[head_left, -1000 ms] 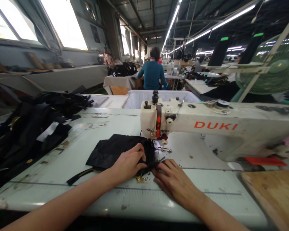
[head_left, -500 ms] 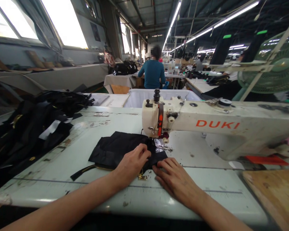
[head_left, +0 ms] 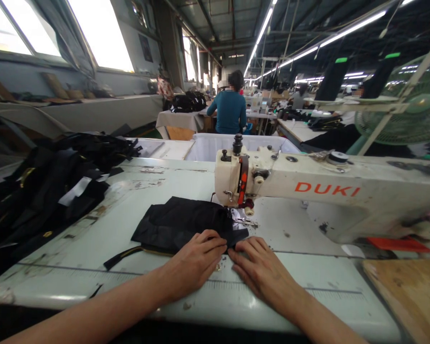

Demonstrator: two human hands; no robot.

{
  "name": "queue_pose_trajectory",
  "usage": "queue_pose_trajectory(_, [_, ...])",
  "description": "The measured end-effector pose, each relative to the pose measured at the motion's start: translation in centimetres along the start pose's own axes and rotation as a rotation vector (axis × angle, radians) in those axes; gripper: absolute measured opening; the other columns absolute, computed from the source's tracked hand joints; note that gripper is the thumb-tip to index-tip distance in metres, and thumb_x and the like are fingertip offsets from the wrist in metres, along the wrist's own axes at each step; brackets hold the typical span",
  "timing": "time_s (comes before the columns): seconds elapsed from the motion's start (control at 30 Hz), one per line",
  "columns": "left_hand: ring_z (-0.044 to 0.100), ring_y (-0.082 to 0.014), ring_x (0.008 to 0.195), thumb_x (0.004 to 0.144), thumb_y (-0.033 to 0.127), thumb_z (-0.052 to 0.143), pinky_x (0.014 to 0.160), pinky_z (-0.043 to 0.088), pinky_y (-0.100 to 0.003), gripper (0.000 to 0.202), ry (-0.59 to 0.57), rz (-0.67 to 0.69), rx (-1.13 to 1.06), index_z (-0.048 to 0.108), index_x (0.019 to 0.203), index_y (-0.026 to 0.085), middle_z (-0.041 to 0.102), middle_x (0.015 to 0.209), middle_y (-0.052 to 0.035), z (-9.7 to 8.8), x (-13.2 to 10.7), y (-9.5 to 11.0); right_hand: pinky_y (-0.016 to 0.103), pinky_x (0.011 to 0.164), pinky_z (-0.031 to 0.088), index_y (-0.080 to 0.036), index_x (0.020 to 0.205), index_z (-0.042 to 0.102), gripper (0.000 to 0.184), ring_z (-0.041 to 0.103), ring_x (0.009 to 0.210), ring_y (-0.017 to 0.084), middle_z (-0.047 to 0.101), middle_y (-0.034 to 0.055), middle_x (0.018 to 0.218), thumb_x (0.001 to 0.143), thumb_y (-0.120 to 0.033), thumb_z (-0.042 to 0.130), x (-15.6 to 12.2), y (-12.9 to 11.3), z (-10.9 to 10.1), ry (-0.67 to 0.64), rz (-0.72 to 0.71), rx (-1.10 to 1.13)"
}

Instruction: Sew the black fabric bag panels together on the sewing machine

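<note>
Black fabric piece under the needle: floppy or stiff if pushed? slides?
The black fabric piece looks thin and creased, so probably floppy; pushed, it would likely bunch. Both hands, left hand and right hand, press its near edge flat. The table looks smooth, so it probably slides.

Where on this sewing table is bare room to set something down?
Bare table lies between the heap of black pieces and the sewing machine, beyond the black fabric. Another bare strip runs along the near edge, right of the right hand, up to the wooden board. It is crowded around the left hand and at the needle.
</note>
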State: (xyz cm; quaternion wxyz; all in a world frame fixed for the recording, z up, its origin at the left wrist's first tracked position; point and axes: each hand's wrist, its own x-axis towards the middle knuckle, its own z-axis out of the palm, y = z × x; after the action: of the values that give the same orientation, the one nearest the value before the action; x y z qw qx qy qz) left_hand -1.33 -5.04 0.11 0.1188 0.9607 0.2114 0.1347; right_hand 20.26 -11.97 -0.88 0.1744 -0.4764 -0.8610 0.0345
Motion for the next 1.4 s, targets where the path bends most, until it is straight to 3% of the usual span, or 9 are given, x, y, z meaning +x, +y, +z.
queue_pose_trajectory(0.17, [0.048,-0.0263,0.118,0.096,0.016,0.047,0.099,0.043,-0.045,0.036,-0.050,0.035,-0.028,0.054,0.131,0.020,0.059,0.132,-0.0064,-0.3,-0.1,-0.8,0.040,0.088,0.041,-0.021,0.118,0.058,0.023,0.047,0.098,0.024,0.056,0.0067,0.103,0.097,-0.023,0.050,-0.3,-0.2,0.1,0.008,0.045,0.028])
queue_pose_trajectory(0.37, [0.052,-0.0224,0.116,0.097,0.022,0.050,0.102,0.043,-0.039,0.029,-0.016,0.015,-0.131,0.063,0.123,0.023,0.063,0.126,-0.0039,-0.7,0.0,-1.5,0.042,0.089,0.041,-0.024,0.128,0.054,0.033,0.049,0.098,0.024,0.058,0.0062,0.104,0.095,-0.021,0.052,-0.4,-0.2,0.2,0.013,0.064,0.012])
queue_pose_trajectory(0.6, [0.052,-0.0229,0.120,0.094,0.022,0.055,0.104,0.043,-0.038,0.035,-0.028,0.047,-0.149,0.059,0.128,0.025,0.062,0.130,-0.0040,-1.3,0.2,-1.9,0.040,0.089,0.046,-0.029,0.127,0.056,0.035,0.053,0.103,0.024,0.059,0.0059,0.112,0.093,-0.024,0.056,-1.3,0.1,0.0,0.052,0.083,0.062])
queue_pose_trajectory(0.67, [0.052,-0.0230,0.121,0.093,0.021,0.056,0.104,0.042,-0.038,0.036,-0.031,0.041,-0.149,0.058,0.129,0.026,0.062,0.130,-0.0038,-1.4,0.2,-1.8,0.036,0.089,0.047,-0.030,0.121,0.060,0.028,0.055,0.103,0.022,0.059,0.0054,0.113,0.094,-0.025,0.053,-1.5,0.4,-0.1,0.088,0.147,0.161])
queue_pose_trajectory(0.77, [0.051,-0.0231,0.122,0.093,0.020,0.056,0.104,0.041,-0.040,0.039,-0.044,0.023,-0.151,0.055,0.131,0.028,0.060,0.131,-0.0029,-1.4,0.1,-1.7,0.032,0.079,0.050,-0.025,0.095,0.065,0.025,0.060,0.091,0.019,0.060,0.0058,0.099,0.100,-0.031,0.041,-1.0,1.1,0.1,0.214,0.384,0.292])
queue_pose_trajectory(0.87, [0.050,-0.0225,0.124,0.093,0.020,0.056,0.106,0.039,-0.041,0.039,-0.044,0.008,-0.151,0.054,0.131,0.030,0.060,0.132,-0.0013,-1.1,0.0,-1.6,0.038,0.074,0.047,-0.022,0.076,0.058,0.028,0.058,0.081,0.023,0.058,0.0059,0.085,0.096,-0.040,0.049,0.4,1.7,0.8,0.342,0.522,0.198])
queue_pose_trajectory(1.03, [0.047,-0.0229,0.127,0.093,0.020,0.055,0.105,0.039,-0.040,0.037,-0.009,0.027,-0.140,0.055,0.129,0.028,0.058,0.132,-0.0040,-0.7,-0.1,-1.7,0.036,0.067,0.041,-0.022,0.066,0.046,0.027,0.054,0.074,0.023,0.057,0.0023,0.074,0.089,-0.031,0.059,2.5,1.3,1.8,0.331,0.470,0.137])
queue_pose_trajectory(1.3, [0.042,-0.0262,0.128,0.092,0.019,0.054,0.108,0.037,-0.043,0.021,0.006,-0.001,-0.115,0.063,0.111,0.022,0.048,0.133,-0.0095,-0.5,-0.3,-1.5,0.037,0.075,0.041,-0.022,0.076,0.051,0.014,0.053,0.083,0.023,0.058,0.0021,0.082,0.085,-0.015,0.058,3.7,-0.9,2.5,0.352,0.391,0.177])
queue_pose_trajectory(1.4, [0.035,-0.0280,0.133,0.093,0.018,0.053,0.109,0.037,-0.046,0.023,-0.005,0.003,-0.095,0.060,0.114,0.020,0.040,0.139,-0.0111,-0.5,-0.4,-1.5,0.037,0.079,0.043,-0.022,0.079,0.056,0.012,0.054,0.087,0.022,0.060,0.0024,0.086,0.087,-0.013,0.058,3.5,-1.1,2.7,0.317,0.365,0.271])
